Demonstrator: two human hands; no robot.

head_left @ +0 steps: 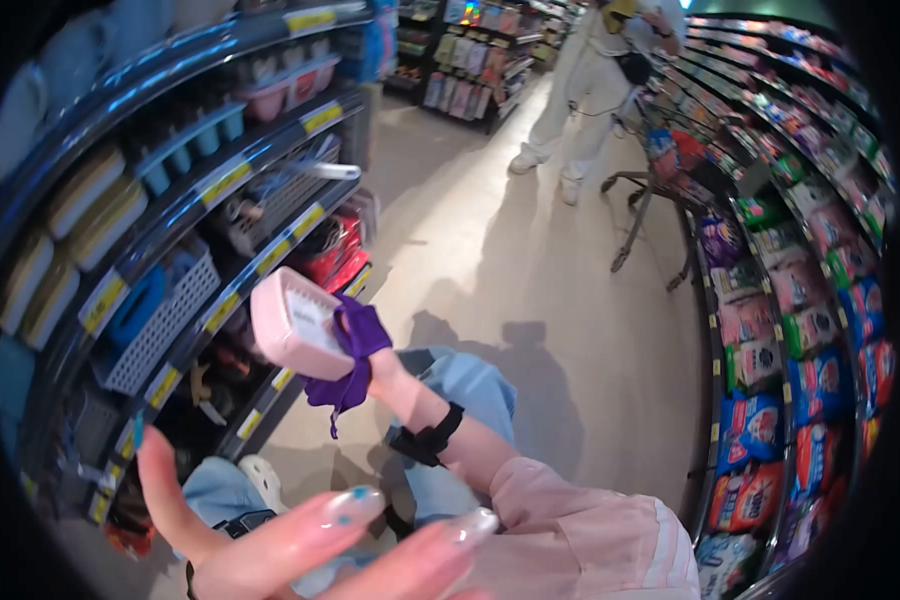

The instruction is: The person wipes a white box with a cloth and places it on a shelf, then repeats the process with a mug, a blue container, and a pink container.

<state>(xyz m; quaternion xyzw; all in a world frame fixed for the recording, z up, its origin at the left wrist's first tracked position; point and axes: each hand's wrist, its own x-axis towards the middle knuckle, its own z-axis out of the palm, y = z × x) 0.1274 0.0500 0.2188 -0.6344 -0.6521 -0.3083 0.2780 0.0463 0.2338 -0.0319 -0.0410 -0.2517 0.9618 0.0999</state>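
My left hand [300, 540] is close to the camera at the bottom, its fingers spread apart with nothing in them. Shiny, pale and teal nails show on it. My right hand [355, 345], mostly hidden by a purple glove or cloth wrap, grips a pale pink plastic container [270, 330]. The container is tilted, and a white label shows inside it. A thin purple end dangles below the hand. Behind the container stands the left shelf, with red packages [340, 252] just beyond it.
Left shelves carry a white perforated basket [165, 325], blue molds [190, 145] and lidded boxes [100, 205] above yellow price tags. Bagged goods [750, 430] fill the right shelves. Ahead, a person in white [585, 90] stands beside a shopping cart [660, 180] on the pale floor [610, 330].
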